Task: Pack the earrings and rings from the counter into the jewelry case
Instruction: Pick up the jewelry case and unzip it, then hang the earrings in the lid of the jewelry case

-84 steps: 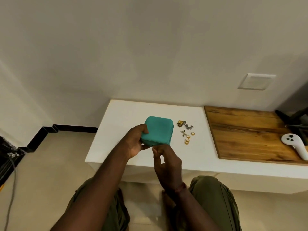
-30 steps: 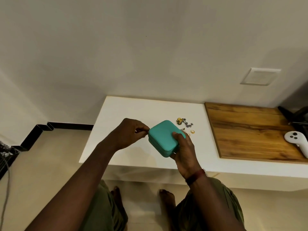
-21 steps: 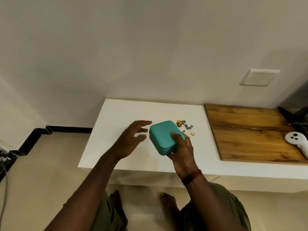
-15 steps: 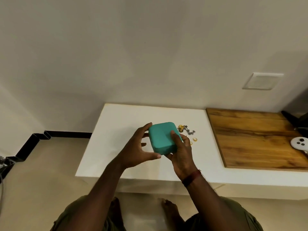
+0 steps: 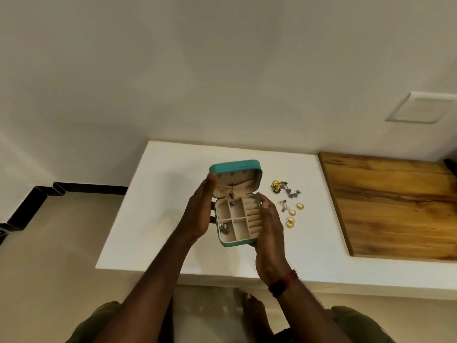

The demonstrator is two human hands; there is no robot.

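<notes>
Since half a second ago the jewelry case (image 5: 237,220) has gone from shut to open: the lid (image 5: 236,177) is now swung up and back, and the cream tray faces the camera. The case is held in the air over the near half of the white counter (image 5: 168,201), not resting on it. Left hand (image 5: 197,214) is clasped along the left side, thumb tip up on the lid's edge, probably propping it so it doesn't flop shut. Right hand (image 5: 268,225) is wrapped round the right wall and underside of the base, fingers curled closed on it, carrying the weight. So both hands are busy and none is free to pick. Inside: divided square compartments on the left, ring rolls down the right side; something small and dark sits in the near-left compartment and another bit near the hinge, too small to identify. A thin chain seems to hang in the lid. The rings (image 5: 292,215), gold, lie loose on the counter just right of the right hand, and the earrings (image 5: 284,190) are in a small cluster behind them, all apart from the case. Nothing from that pile is packed yet, by the look of it. Likely next: set the case down open beside the pile to free a hand. Wooden board (image 5: 395,209) further right, not involved.
</notes>
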